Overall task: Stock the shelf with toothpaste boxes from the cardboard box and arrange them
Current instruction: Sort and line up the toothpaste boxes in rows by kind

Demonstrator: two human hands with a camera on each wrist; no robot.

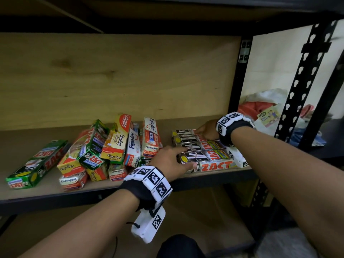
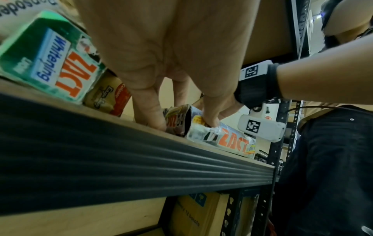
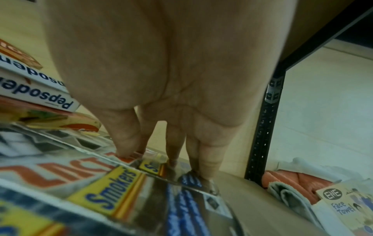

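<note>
A row of silver toothpaste boxes [image 1: 210,155] is laid flat at the right end of the shelf [image 1: 24,140]. Their left ends are pressed by the left hand [image 1: 167,159], fingers spread and fairly straight. The far right ends are touched by the straight fingers of the right hand [image 1: 207,130]. A loose heap of mixed boxes [image 1: 115,144] is crowded beside the left hand, and towels [image 1: 260,107] are piled beyond the post [image 1: 235,86].

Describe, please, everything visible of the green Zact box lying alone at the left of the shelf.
The green Zact box is a long cardboard carton with red-orange lettering, a black-and-white picture and a yellow spot. Its near end looks closed. It lies flat and diagonal on the wooden shelf, left of the mixed pile; whether they touch is unclear. Neither the left hand nor the right hand touches it.
</note>
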